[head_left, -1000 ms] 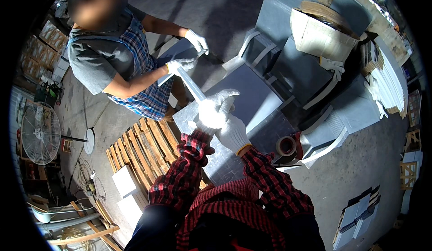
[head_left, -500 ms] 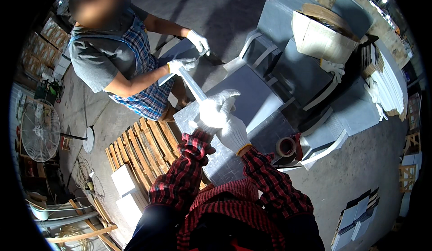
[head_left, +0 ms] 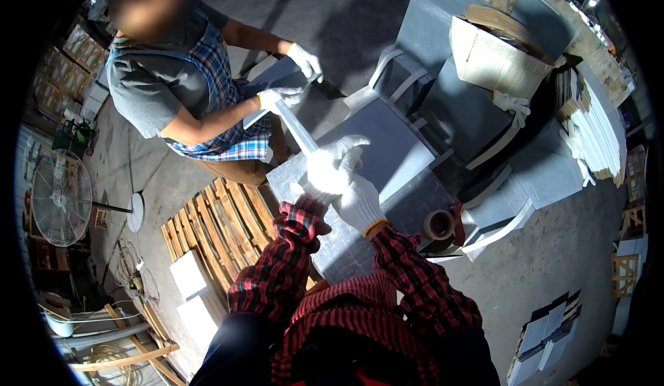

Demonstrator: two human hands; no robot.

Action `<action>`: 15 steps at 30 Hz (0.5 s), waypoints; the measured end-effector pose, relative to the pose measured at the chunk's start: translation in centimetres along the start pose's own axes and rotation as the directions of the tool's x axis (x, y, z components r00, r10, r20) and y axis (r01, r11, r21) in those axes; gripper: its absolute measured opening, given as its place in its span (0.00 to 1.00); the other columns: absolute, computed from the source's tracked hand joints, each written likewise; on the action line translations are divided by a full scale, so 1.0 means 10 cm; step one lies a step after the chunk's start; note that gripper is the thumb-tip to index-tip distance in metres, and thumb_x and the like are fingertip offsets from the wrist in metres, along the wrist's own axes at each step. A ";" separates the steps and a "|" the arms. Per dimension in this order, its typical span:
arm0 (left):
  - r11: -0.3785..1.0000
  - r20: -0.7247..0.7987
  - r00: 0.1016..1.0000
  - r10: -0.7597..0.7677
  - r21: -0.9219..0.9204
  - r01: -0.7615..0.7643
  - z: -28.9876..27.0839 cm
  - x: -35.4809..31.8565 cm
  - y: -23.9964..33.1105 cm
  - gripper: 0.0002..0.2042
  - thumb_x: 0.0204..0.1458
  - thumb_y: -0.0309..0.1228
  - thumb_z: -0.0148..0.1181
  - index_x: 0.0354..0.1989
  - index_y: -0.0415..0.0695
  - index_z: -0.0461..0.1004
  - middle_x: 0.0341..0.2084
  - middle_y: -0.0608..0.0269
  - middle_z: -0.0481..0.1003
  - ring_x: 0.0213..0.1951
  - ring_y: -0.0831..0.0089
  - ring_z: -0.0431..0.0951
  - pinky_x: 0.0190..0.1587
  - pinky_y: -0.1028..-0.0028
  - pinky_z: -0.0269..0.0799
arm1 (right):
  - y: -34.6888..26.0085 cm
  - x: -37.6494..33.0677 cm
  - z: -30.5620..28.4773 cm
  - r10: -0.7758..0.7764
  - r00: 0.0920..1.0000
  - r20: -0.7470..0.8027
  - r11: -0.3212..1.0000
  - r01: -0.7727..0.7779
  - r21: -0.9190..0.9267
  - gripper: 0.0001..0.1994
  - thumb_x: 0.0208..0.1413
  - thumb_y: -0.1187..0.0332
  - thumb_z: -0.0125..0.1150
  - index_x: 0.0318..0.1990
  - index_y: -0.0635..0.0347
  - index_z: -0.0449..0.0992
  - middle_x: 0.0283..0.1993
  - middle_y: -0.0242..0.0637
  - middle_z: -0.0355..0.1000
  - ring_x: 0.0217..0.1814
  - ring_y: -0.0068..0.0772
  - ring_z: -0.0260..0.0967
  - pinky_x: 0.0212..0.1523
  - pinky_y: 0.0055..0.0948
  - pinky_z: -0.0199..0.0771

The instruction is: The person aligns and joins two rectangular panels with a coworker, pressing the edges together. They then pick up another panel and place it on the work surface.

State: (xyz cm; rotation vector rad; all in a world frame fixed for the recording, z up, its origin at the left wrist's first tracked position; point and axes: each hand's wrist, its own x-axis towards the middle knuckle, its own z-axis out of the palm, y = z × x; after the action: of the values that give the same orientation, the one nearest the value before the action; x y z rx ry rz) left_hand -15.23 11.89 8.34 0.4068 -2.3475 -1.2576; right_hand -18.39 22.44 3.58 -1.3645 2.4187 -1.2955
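Observation:
Both my hands wear white knitted gloves and meet above a grey block-like work surface (head_left: 330, 247). My left hand (head_left: 330, 166) is closed on the near end of a pale, flat strip (head_left: 298, 130). From there the strip runs away to the left, up to a co-worker's gloved hand (head_left: 278, 98). My right hand (head_left: 360, 203) presses against the left from the near right; its fingertips are hidden, and glare washes out where the hands meet. A smooth grey slab (head_left: 377, 140) lies on the work surface beyond my hands. The co-worker holds another grey slab (head_left: 277, 75).
A tape roll (head_left: 438, 225) sits right of my right forearm. Grey stacks with pale straps and a white container (head_left: 494, 57) stand at the right. A wooden pallet (head_left: 228, 223) lies on the left floor, near white slabs (head_left: 190, 275) and a standing fan (head_left: 62, 199).
The co-worker's lower body and apron hem have shifted slightly. My hands and the strip stay almost in the same place.

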 end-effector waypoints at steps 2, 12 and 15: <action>1.000 0.003 1.000 0.015 0.004 -0.015 0.00 0.01 -0.02 0.15 0.61 0.33 0.50 0.51 0.46 0.80 0.22 0.64 0.77 0.25 0.75 0.79 0.32 0.74 0.75 | 0.01 0.00 0.01 -0.014 1.000 -0.005 1.000 0.014 -0.002 0.13 0.49 0.62 0.64 0.37 0.60 0.76 0.28 0.48 0.76 0.32 0.55 0.75 0.31 0.46 0.75; 0.998 -0.009 0.998 0.056 0.013 -0.056 -0.02 -0.01 0.00 0.15 0.62 0.34 0.51 0.51 0.45 0.80 0.20 0.65 0.76 0.25 0.75 0.78 0.31 0.74 0.75 | 0.01 -0.01 0.00 -0.056 0.998 0.012 0.998 0.056 0.004 0.17 0.50 0.64 0.64 0.44 0.64 0.72 0.30 0.48 0.75 0.33 0.57 0.75 0.32 0.48 0.75; 0.999 -0.010 0.999 0.039 0.001 -0.039 -0.03 -0.02 0.00 0.15 0.62 0.34 0.50 0.51 0.45 0.80 0.20 0.65 0.76 0.25 0.75 0.79 0.31 0.74 0.75 | 0.01 -0.01 0.02 -0.081 0.996 -0.041 0.997 0.082 0.016 0.14 0.50 0.64 0.64 0.41 0.62 0.74 0.29 0.47 0.75 0.32 0.56 0.75 0.31 0.47 0.74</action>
State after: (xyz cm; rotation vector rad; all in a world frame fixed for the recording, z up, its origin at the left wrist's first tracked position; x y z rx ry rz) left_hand -14.94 11.80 8.44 0.3644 -2.3360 -1.2340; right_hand -18.30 22.46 3.35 -1.4610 2.3948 -1.3718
